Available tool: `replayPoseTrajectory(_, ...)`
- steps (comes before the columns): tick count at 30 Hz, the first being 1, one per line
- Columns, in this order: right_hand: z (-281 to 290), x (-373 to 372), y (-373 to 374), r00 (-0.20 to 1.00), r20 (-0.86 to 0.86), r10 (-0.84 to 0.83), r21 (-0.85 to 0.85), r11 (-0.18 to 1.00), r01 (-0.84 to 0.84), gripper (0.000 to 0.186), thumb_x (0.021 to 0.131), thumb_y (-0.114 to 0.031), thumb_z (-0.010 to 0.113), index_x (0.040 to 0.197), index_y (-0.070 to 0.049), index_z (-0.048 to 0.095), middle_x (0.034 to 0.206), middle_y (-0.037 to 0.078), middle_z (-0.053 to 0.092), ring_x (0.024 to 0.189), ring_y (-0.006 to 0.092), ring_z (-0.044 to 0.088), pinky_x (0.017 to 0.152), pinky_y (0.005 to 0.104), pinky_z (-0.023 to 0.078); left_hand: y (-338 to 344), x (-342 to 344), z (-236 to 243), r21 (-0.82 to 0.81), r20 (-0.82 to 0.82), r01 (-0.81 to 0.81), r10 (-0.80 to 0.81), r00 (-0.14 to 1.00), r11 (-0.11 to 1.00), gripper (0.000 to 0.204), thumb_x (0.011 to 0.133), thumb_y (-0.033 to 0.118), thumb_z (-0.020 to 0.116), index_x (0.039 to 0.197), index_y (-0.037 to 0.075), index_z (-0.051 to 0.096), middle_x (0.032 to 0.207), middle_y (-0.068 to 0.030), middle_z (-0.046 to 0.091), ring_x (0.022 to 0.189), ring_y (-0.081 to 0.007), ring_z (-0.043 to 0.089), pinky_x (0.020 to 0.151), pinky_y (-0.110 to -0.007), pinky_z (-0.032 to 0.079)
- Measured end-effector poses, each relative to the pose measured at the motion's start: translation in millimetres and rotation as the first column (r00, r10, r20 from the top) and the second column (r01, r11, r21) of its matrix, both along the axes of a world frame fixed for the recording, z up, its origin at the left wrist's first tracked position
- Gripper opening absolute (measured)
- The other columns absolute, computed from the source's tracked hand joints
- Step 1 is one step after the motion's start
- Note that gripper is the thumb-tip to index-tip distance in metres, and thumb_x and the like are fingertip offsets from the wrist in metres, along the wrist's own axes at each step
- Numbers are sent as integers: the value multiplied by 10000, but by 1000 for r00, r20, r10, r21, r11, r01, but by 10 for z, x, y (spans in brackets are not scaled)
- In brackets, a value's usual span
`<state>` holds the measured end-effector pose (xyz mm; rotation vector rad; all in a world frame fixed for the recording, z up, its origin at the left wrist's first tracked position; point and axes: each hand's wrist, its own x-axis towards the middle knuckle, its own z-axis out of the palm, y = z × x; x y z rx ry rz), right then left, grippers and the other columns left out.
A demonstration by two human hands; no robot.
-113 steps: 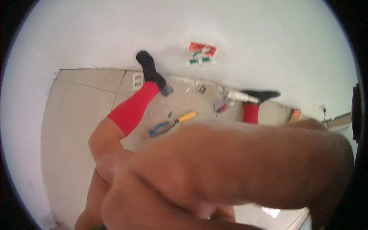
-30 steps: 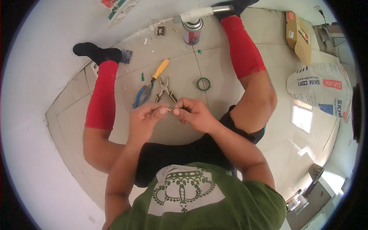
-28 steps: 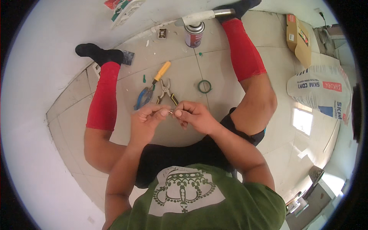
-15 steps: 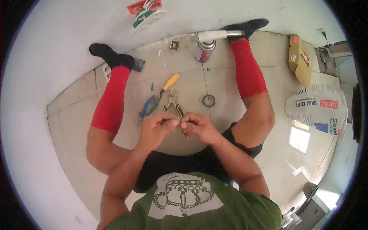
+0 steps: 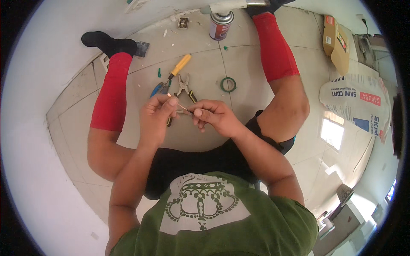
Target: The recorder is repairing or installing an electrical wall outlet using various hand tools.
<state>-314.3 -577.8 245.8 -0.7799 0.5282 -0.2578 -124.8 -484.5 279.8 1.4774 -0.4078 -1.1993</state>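
While thumb and fingertips are pinched together on each side, a thin copper-coloured wire (image 5: 182, 106) is held between the left hand (image 5: 154, 119) and the right hand (image 5: 218, 118).
The wire is clamped by both, so neither hand can be called nearer; its long axis is slanted across the gap, from the left fingertips, farther from the body, down to the right fingertips. Just beyond the grips, pliers (image 5: 183, 86) are seen, with a yellow-handled screwdriver (image 5: 181, 65) farther off; a green ring of tape (image 5: 228, 91) is placed apart, beyond the right fingers.
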Motion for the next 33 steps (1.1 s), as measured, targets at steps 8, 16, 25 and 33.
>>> replayPoseTrajectory(8, -46, 18, 19, 1000, -19, 1, -75, 997, -3, 276, 1001, -238, 670, 1120, 11, 683, 802, 23, 607, 690, 101, 584, 599, 275, 503, 9, -39, -29, 15, 19, 13, -13, 1000, 1000, 133, 957, 141, 718, 994, 22, 672, 828, -41, 656, 716, -114, 604, 676, -286, 534)
replayPoseTrajectory(16, -124, 36, 14, 937, -43, -347, -37, 937, 346, 219, 959, -213, 728, 984, -4, 666, 744, -7, 600, 637, 85, 569, 578, 250, 463, 40, 26, -6, 65, -22, 138, -137, 990, 988, 97, 966, 118, 689, 973, 22, 679, 823, -49, 664, 734, -129, 621, 698, -294, 545)
replayPoseTrajectory(25, -80, 59, 32, 975, -111, -190, -198, 966, 165, 175, 967, -169, 712, 946, -2, 664, 764, 0, 611, 642, 63, 518, 568, 238, 422, 11, -187, 74, 239, 327, 365, -428, 843, 900, 162, 966, 170, 717, 991, 11, 698, 834, 5, 663, 757, -73, 586, 715, -239, 491)
replayPoseTrajectory(33, -68, 101, 44, 973, -125, -196, -87, 979, 186, 188, 976, -161, 699, 990, 16, 639, 763, 25, 623, 645, 92, 564, 562, 252, 442, -1, -177, 101, 254, 285, 319, -386, 878, 913, 175, 951, 140, 723, 1053, 2, 691, 868, -23, 690, 813, -95, 624, 754, -263, 512)
